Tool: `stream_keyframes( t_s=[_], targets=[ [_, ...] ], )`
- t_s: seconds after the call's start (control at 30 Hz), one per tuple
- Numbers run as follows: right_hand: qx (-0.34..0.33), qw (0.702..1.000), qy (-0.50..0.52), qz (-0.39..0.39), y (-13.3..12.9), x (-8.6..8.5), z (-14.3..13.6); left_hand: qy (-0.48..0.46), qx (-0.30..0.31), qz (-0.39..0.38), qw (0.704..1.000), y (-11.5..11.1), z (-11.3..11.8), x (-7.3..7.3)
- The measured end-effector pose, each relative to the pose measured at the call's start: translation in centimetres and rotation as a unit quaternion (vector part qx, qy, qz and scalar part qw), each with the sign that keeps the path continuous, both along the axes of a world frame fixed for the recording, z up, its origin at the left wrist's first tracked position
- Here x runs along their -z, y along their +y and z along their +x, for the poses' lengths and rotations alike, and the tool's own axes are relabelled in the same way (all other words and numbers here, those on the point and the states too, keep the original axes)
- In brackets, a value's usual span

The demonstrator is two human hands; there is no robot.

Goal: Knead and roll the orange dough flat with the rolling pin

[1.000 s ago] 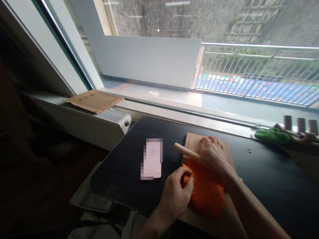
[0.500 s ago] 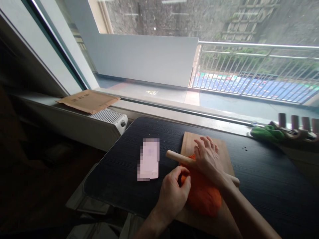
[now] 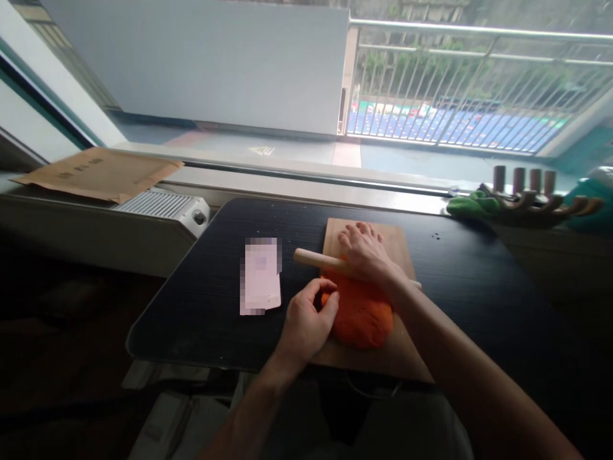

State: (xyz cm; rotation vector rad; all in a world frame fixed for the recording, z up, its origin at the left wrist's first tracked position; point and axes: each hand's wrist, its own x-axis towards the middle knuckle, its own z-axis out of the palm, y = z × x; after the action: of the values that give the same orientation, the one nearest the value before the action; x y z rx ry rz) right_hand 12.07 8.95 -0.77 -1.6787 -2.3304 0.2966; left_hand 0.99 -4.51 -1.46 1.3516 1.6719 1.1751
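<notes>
A flattened piece of orange dough lies on a wooden board. Across its far part rests a wooden rolling pin, partly hidden by my right hand. My right hand lies palm down over the pin, its fingers stretched toward the board's far edge. At the dough's left edge is my left hand, fingers curved and thumb apart from them, with orange showing in the gap. Whether its fingertips touch the dough I cannot tell.
A pink, partly blurred phone-like object lies left of the board on the dark table. Along the window side are a green cloth and several brown upright pegs. A brown envelope covers part of a radiator.
The view has tilted down and turned slightly right. My right hand and the rolling pin have moved a little toward the board's far edge. My left hand stays beside the dough.
</notes>
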Motion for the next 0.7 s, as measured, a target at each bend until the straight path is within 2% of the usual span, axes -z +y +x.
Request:
stream_keyframes(
  t_s=[0.07,0.23,0.4,0.57,0.7],
  targets=[
    [0.014,1.000,0.002,-0.006,-0.4,0.3,-0.1,-0.001,0.001,-0.004,1.000,-0.1,0.1,-0.1],
    [-0.037,0.998,0.007,0.058,-0.6,0.8,0.0,0.011,-0.011,0.000,1.000,-0.3,0.4,-0.1],
    [0.009,0.994,0.010,0.105,0.5,1.2,0.3,0.015,-0.014,-0.002,1.000,-0.5,0.5,0.2],
    [-0.049,0.988,-0.002,0.149,-0.2,1.6,0.4,0.003,-0.006,0.004,1.000,-0.4,0.5,0.3],
    [-0.001,0.988,0.009,0.157,1.5,1.4,0.6,-0.001,-0.008,0.004,1.000,-0.4,0.4,0.3]
  ],
)
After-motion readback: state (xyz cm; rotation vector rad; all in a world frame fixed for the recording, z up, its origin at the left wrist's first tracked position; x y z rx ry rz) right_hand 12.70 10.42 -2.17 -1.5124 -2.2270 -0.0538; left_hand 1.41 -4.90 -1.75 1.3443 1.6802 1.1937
